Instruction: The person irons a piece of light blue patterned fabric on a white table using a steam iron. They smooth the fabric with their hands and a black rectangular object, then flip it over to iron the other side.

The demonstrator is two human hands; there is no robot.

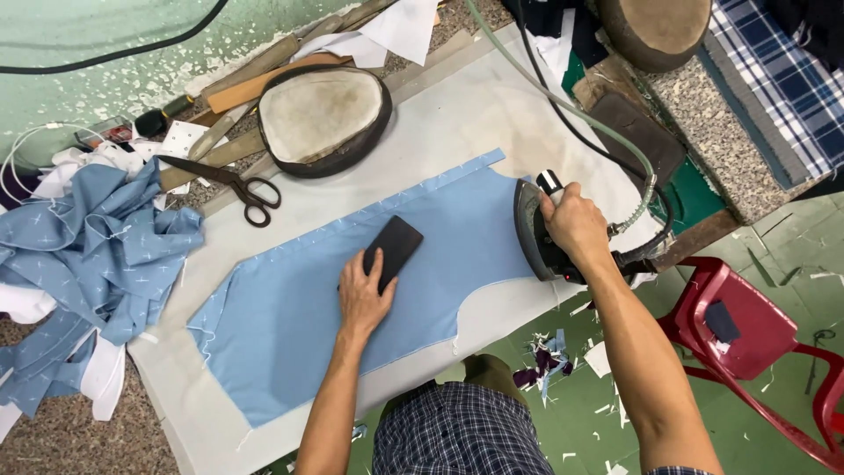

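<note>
A light blue cut piece of fabric point(290, 308) lies flat on the white padded ironing board point(457, 114). My left hand point(362, 295) rests on it, fingers on a flat black rectangular block point(393, 251) pressed onto the cloth. My right hand point(576, 224) grips the handle of a dark steam iron point(536, 233) that sits on the right end of the blue piece. A green hose and black cable point(571, 110) run from the iron up to the back.
Black scissors point(233, 185) and an oval padded pressing cushion point(321, 119) lie at the board's far side. A heap of blue and white fabric point(88, 255) sits left. A red plastic stool point(747, 334) stands right, with scraps on the green floor.
</note>
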